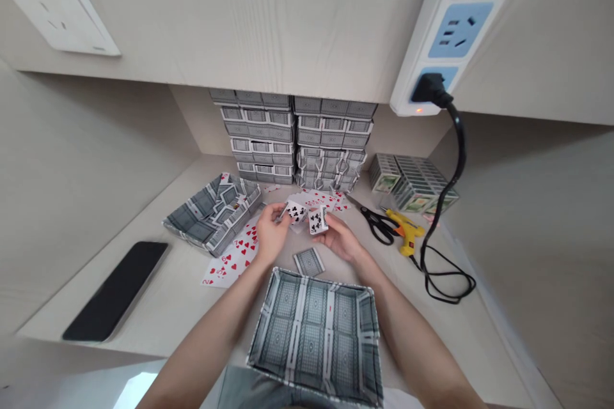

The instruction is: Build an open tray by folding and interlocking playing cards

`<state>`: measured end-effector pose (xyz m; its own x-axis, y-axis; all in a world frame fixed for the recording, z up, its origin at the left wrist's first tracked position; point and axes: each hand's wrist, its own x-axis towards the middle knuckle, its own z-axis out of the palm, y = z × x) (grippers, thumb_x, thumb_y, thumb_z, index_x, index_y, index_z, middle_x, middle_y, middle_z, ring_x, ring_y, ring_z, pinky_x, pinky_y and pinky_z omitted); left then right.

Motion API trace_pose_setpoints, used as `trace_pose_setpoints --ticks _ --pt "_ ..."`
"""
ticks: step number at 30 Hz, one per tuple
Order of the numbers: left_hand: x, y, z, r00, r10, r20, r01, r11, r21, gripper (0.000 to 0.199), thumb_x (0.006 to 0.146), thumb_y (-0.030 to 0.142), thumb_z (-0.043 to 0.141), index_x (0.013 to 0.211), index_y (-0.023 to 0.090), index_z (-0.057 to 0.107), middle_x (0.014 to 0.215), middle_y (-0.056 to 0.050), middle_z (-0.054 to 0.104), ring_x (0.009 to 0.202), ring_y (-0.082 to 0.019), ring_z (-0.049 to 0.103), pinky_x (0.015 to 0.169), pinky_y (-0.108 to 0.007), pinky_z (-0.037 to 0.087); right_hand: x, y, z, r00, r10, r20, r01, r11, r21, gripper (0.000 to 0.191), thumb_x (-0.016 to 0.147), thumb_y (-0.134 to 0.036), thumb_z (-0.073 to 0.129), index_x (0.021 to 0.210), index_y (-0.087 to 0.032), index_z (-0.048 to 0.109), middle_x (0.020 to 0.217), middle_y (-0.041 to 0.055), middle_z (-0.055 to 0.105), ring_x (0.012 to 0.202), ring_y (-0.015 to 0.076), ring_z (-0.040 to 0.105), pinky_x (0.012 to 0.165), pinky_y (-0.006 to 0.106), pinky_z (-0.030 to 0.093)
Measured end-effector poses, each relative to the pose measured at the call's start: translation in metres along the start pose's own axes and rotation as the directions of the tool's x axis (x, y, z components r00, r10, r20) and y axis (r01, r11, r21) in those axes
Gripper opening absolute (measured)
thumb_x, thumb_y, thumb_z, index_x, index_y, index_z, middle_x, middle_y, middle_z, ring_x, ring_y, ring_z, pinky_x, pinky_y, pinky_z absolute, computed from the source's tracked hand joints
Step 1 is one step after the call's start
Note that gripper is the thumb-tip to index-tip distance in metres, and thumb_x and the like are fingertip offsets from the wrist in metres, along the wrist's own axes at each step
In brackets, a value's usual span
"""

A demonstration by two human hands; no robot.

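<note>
My left hand [272, 228] has its fingers closed on a playing card [296, 211] with black club pips facing me. Just to its right, my right hand [339, 236] grips a second club card [317, 221] that looks folded along one edge. A single card [309, 262] lies back up on the table below both hands. Between my forearms, at the near edge, rests an open box [314, 329] made of joined playing cards, their grey patterned backs showing inside.
On the left stand another card box [211, 211] with loose cards inside, fanned heart cards [233, 265] and a black phone [115, 291]. Stacked card boxes [266, 140] fill the back. Scissors [381, 227], a yellow glue gun [407, 230] with its cord and card packs [412, 182] lie right.
</note>
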<state>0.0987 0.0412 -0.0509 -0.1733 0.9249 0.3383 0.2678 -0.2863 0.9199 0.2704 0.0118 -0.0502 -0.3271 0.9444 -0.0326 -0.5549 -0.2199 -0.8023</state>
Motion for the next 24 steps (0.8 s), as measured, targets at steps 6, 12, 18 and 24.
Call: trace_pose_setpoints --ticks 6,12,18,24 --pt "-0.007 0.006 0.006 0.972 0.067 0.224 -0.030 0.986 -0.163 0.017 0.068 0.020 0.057 0.083 0.018 0.048 0.080 -0.001 0.059 0.075 -0.014 0.060 0.069 -0.027 0.047 0.000 -0.001 0.002 0.999 -0.040 0.017 0.039 0.999 0.018 0.028 0.075 -0.028 0.058 0.102 -0.020 0.056 0.097 0.0053 0.063 0.086 0.0192 0.060 0.074 0.035 0.050" --pt "-0.012 0.017 0.005 0.812 0.338 0.475 -0.290 0.941 -0.173 0.025 0.065 0.015 0.061 0.086 0.018 0.047 0.104 -0.008 0.053 0.102 -0.019 0.051 0.089 -0.035 0.039 0.001 -0.001 0.001 0.990 -0.128 -0.067 0.128 0.992 -0.003 0.030 0.069 -0.023 0.064 0.098 -0.022 0.059 0.098 0.0016 0.062 0.084 0.0157 0.059 0.070 0.029 0.050" --pt "-0.014 0.022 0.001 0.692 0.383 0.611 -0.445 0.894 -0.057 0.024 0.066 0.017 0.062 0.087 0.020 0.050 0.119 -0.007 0.045 0.115 -0.020 0.041 0.097 -0.037 0.034 0.001 -0.002 -0.001 0.984 -0.137 -0.116 0.138 0.990 0.000 0.030 0.067 -0.024 0.065 0.096 -0.023 0.058 0.095 0.0017 0.062 0.080 0.0155 0.058 0.067 0.028 0.050" --pt "-0.015 0.022 0.001 0.701 0.377 0.606 -0.501 0.864 0.042 0.018 0.072 0.011 0.053 0.087 0.020 0.051 0.120 -0.006 0.042 0.117 -0.018 0.038 0.098 -0.037 0.033 0.001 -0.002 -0.003 0.985 -0.117 -0.124 0.120 0.993 0.018 0.029 0.069 -0.023 0.064 0.097 -0.023 0.058 0.089 -0.0002 0.062 0.075 0.0131 0.058 0.066 0.028 0.049"
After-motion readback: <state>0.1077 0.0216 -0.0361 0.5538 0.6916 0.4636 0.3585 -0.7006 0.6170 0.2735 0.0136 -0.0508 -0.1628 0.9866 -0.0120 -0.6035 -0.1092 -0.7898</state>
